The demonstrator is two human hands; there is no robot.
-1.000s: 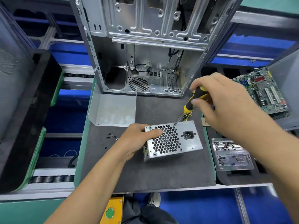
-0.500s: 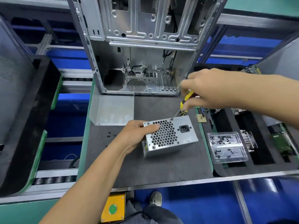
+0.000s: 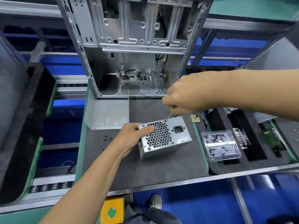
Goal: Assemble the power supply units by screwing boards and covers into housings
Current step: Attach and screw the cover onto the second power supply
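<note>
Power supply unit (image 3: 164, 137): lying at the centre of the frame on the grey work mat (image 3: 145, 168), perforated cover facing up.

Left hand (image 3: 133, 137): gripping the unit's left edge, thumb pressing flat on the grille.

Right hand (image 3: 188, 92): closing round the screwdriver (image 3: 169, 116), whose tip is sitting in a screw at the cover's upper edge.

Step, as judged: driving a cover screw. Doing it well is likely meaning keeping the shaft in line with the screw, pressing down while turning, and bracing the housing against twisting.

Clear plastic tray (image 3: 220, 147), right of centre: two compartments, each holding small dark parts, probably screws.

Black foam tray (image 3: 255, 152), right edge: slots holding a finned part and a green board.

Computer case (image 3: 137, 50), top centre: standing open, cables inside.

Loose screws (image 3: 106, 139): scattering on the mat, left of the hand.
</note>
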